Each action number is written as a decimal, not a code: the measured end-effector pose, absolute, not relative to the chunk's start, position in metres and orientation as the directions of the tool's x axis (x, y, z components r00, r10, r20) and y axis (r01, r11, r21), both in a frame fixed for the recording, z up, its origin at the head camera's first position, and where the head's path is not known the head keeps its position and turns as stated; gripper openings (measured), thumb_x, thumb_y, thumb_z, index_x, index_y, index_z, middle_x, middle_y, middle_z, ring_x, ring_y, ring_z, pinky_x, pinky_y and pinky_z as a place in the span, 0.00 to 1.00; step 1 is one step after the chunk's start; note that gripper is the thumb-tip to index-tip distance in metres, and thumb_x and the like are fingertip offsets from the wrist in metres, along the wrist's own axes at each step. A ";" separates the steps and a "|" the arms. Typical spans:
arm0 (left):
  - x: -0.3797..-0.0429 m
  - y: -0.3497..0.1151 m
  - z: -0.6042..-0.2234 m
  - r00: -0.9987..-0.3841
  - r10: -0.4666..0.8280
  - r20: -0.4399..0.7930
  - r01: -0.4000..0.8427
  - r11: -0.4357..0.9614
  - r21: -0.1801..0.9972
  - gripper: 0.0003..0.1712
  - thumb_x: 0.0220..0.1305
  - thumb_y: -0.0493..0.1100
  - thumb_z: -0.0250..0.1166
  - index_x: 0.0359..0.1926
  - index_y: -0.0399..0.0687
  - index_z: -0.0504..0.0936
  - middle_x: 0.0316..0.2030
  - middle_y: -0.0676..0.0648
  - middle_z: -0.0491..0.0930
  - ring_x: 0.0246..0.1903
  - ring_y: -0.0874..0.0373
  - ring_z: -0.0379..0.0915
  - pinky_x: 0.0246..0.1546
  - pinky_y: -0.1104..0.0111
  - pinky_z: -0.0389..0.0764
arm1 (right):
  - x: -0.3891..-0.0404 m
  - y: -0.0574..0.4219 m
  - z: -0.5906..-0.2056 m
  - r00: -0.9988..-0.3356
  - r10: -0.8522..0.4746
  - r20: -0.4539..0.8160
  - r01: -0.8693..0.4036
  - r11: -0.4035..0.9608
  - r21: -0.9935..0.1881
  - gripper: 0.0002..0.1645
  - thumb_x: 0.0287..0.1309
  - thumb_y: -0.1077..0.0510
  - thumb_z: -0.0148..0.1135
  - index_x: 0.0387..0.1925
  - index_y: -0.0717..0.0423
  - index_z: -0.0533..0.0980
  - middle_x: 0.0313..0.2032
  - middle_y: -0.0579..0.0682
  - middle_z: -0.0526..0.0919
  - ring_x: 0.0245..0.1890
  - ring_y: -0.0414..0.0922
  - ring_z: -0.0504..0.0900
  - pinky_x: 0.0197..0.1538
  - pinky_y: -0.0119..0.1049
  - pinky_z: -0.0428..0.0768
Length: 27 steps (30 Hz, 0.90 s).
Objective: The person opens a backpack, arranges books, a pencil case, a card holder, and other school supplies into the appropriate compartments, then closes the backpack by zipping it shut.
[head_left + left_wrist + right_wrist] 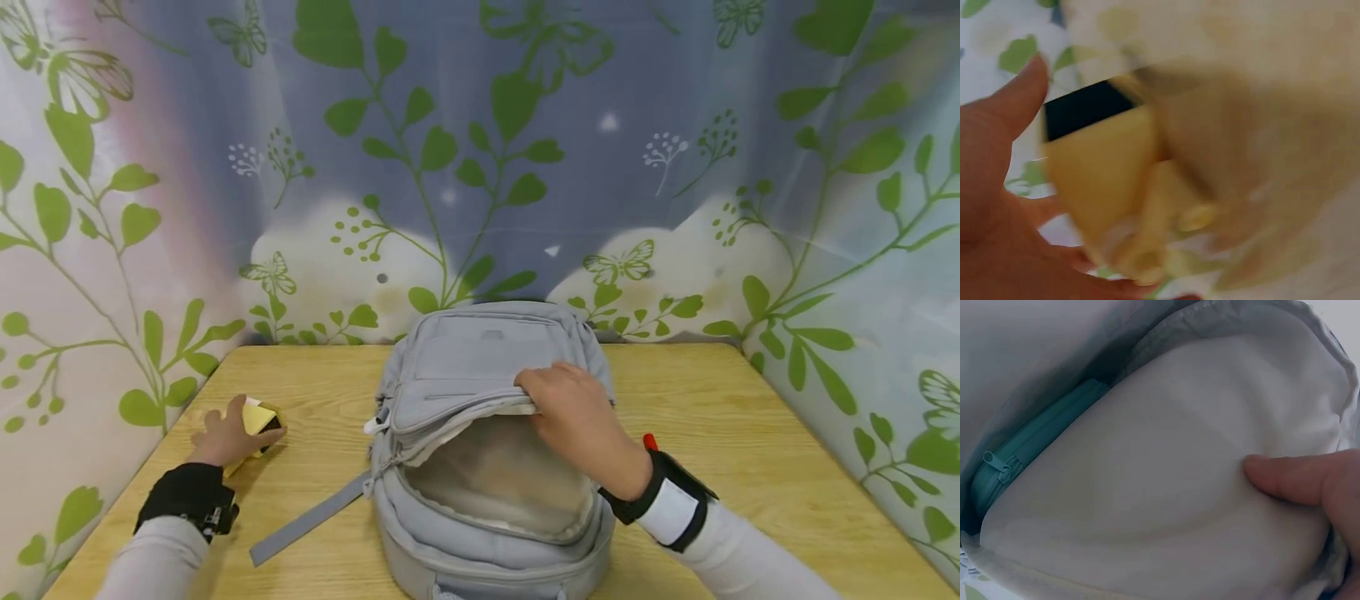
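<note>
A grey backpack lies on the table with its front pocket unzipped. My right hand grips the upper edge of that pocket and holds it up; in the right wrist view the thumb presses on the pale lining. A teal zippered pouch sits inside, partly behind the lining. At the table's left side my left hand spreads around a small yellow and black box. In the left wrist view the box is blurred, and the thumb stands apart from it.
The wooden table extends on both sides of the backpack. A grey strap trails from it to the left. Leaf-patterned curtains surround the table at the back and sides.
</note>
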State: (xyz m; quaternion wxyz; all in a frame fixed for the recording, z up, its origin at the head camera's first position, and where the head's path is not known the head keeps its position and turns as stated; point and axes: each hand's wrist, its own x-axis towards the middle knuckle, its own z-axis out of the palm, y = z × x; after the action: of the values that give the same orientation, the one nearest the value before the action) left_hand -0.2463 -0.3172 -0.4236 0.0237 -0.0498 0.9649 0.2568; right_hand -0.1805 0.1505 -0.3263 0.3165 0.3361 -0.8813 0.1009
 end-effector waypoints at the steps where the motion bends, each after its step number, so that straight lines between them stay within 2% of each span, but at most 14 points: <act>1: -0.245 -0.320 -0.429 -0.994 -0.067 -0.084 -0.100 0.856 0.507 0.57 0.68 0.55 0.66 0.74 0.24 0.40 0.63 0.08 0.38 0.59 0.05 0.41 0.54 0.23 0.57 | -0.180 0.150 -0.327 -0.573 -0.530 0.625 -0.657 0.753 0.036 0.23 0.36 0.81 0.69 0.34 0.58 0.77 0.30 0.51 0.86 0.31 0.51 0.84 0.43 0.46 0.81; 4: -0.245 -0.328 -0.440 -0.998 -0.040 -0.053 -0.062 0.849 0.525 0.55 0.67 0.48 0.68 0.74 0.24 0.40 0.61 0.08 0.40 0.55 0.05 0.46 0.51 0.25 0.61 | -0.179 0.147 -0.328 -0.578 -0.531 0.620 -0.654 0.755 0.037 0.23 0.36 0.81 0.69 0.34 0.58 0.77 0.30 0.50 0.86 0.30 0.51 0.83 0.38 0.45 0.80; 9: -0.238 -0.327 -0.432 -0.998 0.038 -0.044 0.008 0.833 0.553 0.55 0.68 0.51 0.68 0.73 0.20 0.45 0.63 0.10 0.50 0.59 0.12 0.53 0.54 0.31 0.66 | -0.178 0.145 -0.329 -0.591 -0.527 0.611 -0.650 0.760 0.026 0.23 0.37 0.81 0.67 0.36 0.59 0.78 0.31 0.50 0.86 0.32 0.51 0.85 0.39 0.46 0.80; 11: -0.229 -0.319 -0.418 -0.995 0.094 -0.027 0.062 0.822 0.566 0.55 0.68 0.53 0.68 0.74 0.20 0.48 0.65 0.12 0.55 0.61 0.16 0.57 0.54 0.34 0.69 | -0.179 0.144 -0.329 -0.599 -0.521 0.608 -0.646 0.763 0.018 0.23 0.37 0.82 0.66 0.35 0.59 0.79 0.30 0.50 0.86 0.30 0.50 0.84 0.37 0.45 0.80; 13: -0.218 -0.306 -0.397 -0.991 0.134 0.012 0.115 0.799 0.590 0.54 0.68 0.53 0.69 0.75 0.23 0.49 0.64 0.16 0.60 0.55 0.21 0.66 0.48 0.40 0.75 | -0.179 0.144 -0.328 -0.609 -0.514 0.604 -0.640 0.769 0.009 0.22 0.38 0.82 0.64 0.35 0.59 0.79 0.28 0.49 0.85 0.27 0.50 0.83 0.33 0.43 0.79; 14: -0.211 -0.299 -0.384 -0.988 0.148 0.036 0.141 0.797 0.588 0.54 0.68 0.53 0.69 0.76 0.24 0.49 0.64 0.17 0.61 0.55 0.23 0.67 0.47 0.42 0.75 | -0.179 0.144 -0.328 -0.615 -0.510 0.601 -0.634 0.773 0.008 0.22 0.38 0.82 0.63 0.35 0.58 0.79 0.28 0.49 0.85 0.26 0.49 0.82 0.30 0.42 0.78; 18: -0.179 -0.266 -0.330 -0.972 0.212 0.105 0.232 0.763 0.604 0.54 0.69 0.55 0.68 0.80 0.38 0.48 0.70 0.24 0.59 0.58 0.26 0.67 0.45 0.43 0.75 | -0.178 0.146 -0.324 -0.647 -0.494 0.580 -0.603 0.798 0.007 0.21 0.41 0.80 0.65 0.36 0.58 0.80 0.30 0.50 0.86 0.22 0.48 0.80 0.22 0.38 0.74; 19: -0.170 -0.256 -0.318 -0.963 0.247 0.108 0.259 0.732 0.630 0.53 0.69 0.54 0.68 0.81 0.42 0.47 0.72 0.24 0.55 0.60 0.25 0.65 0.46 0.43 0.76 | -0.178 0.147 -0.322 -0.656 -0.491 0.574 -0.595 0.804 0.007 0.21 0.41 0.80 0.67 0.37 0.58 0.80 0.31 0.50 0.86 0.22 0.48 0.81 0.22 0.37 0.74; 21: -0.151 -0.237 -0.300 -0.927 0.355 0.118 0.336 0.653 0.679 0.52 0.68 0.52 0.70 0.82 0.50 0.48 0.74 0.28 0.53 0.61 0.28 0.67 0.47 0.45 0.79 | -0.177 0.149 -0.320 -0.669 -0.486 0.562 -0.588 0.809 -0.002 0.22 0.43 0.79 0.68 0.39 0.57 0.81 0.33 0.50 0.87 0.23 0.48 0.81 0.21 0.36 0.73; 22: -0.141 -0.227 -0.295 -0.899 0.415 0.136 0.384 0.601 0.701 0.51 0.67 0.50 0.71 0.82 0.54 0.50 0.74 0.30 0.55 0.59 0.33 0.70 0.47 0.50 0.80 | -0.177 0.149 -0.319 -0.674 -0.484 0.557 -0.589 0.808 -0.011 0.22 0.44 0.78 0.68 0.40 0.57 0.82 0.34 0.50 0.88 0.24 0.47 0.82 0.21 0.35 0.73; 25: -0.113 -0.196 -0.288 -0.774 0.600 0.201 0.511 0.404 0.759 0.51 0.64 0.44 0.74 0.80 0.61 0.55 0.72 0.39 0.61 0.57 0.49 0.72 0.45 0.62 0.81 | -0.178 0.150 -0.316 -0.679 -0.486 0.550 -0.603 0.797 -0.040 0.23 0.46 0.78 0.68 0.42 0.55 0.84 0.37 0.50 0.89 0.27 0.47 0.84 0.21 0.35 0.73; 27: -0.096 -0.175 -0.286 -0.699 0.684 0.210 0.552 0.330 0.766 0.51 0.62 0.45 0.75 0.79 0.68 0.58 0.73 0.47 0.63 0.62 0.52 0.68 0.52 0.62 0.77 | -0.179 0.148 -0.315 -0.680 -0.488 0.547 -0.613 0.788 -0.060 0.23 0.47 0.78 0.66 0.42 0.54 0.84 0.38 0.49 0.89 0.29 0.46 0.85 0.22 0.35 0.74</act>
State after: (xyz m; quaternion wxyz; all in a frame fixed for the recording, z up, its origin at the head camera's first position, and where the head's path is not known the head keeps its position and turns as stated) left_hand -0.0964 -0.1754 -0.2861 0.0755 0.3804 0.8119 0.4365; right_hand -0.1788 0.1485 -0.3153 0.2611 0.3029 -0.9086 0.1202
